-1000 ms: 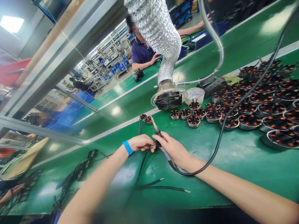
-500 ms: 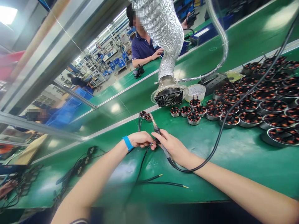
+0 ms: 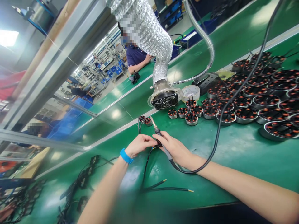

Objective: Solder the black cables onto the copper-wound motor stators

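Soldering iron (image 3: 158, 131), one: held in right hand (image 3: 176, 151), tip pointing away. Small coil (image 3: 159, 143), one: between both hands; left hand (image 3: 139, 145) narrowed beside it, grip hidden. Cable (image 3: 146, 166), black: below coil. Step, apparently: positioning wires; next move calls for steady fingertips.

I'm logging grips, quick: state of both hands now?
Left hand: closed at a small dark round part; what it holds is unclear.
Right hand: closed, holding the slim grey-and-black soldering iron.
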Available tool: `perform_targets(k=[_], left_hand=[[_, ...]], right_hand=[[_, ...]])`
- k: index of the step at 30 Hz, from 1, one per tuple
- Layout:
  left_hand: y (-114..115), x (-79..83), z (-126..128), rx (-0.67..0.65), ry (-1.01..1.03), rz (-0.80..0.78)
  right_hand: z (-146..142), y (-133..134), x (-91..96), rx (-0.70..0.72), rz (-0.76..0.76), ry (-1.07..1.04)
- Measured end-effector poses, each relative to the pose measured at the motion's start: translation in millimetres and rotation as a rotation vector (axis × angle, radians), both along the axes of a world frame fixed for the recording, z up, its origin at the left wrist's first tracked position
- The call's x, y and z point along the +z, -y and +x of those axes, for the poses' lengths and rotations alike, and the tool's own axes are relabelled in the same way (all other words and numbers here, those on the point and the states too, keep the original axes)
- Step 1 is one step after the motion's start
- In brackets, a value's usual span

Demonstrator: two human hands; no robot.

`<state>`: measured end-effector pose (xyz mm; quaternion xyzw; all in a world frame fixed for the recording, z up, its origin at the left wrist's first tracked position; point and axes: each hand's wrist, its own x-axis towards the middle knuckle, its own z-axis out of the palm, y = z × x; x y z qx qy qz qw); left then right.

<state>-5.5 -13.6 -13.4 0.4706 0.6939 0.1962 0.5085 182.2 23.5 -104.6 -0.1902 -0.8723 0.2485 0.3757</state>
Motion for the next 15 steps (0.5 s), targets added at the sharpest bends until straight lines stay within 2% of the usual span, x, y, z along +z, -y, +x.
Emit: perform_targets(k=[5, 8, 11, 15], left_hand=[[-0.8, -15.8, 0.9, 0.062, 0.203, -0.046], [2.0, -21.4, -1.6, 0.103, 0.252, -0.043], [6.7, -20.9, -6.7, 0.095, 0.243, -0.055], [10.1, -15.9, -11.1, 0.011, 0.220, -0.033]], right_hand=[[1.5, -1.7, 3.8, 0.040, -0.088, -0.062], [2.3, -3.4, 5.6, 0.045, -0.139, -0.072], [2.8, -4.6, 6.4, 0.031, -0.150, -0.060], [2.7, -4.7, 7.2, 0.038, -0.149, -0.053]])
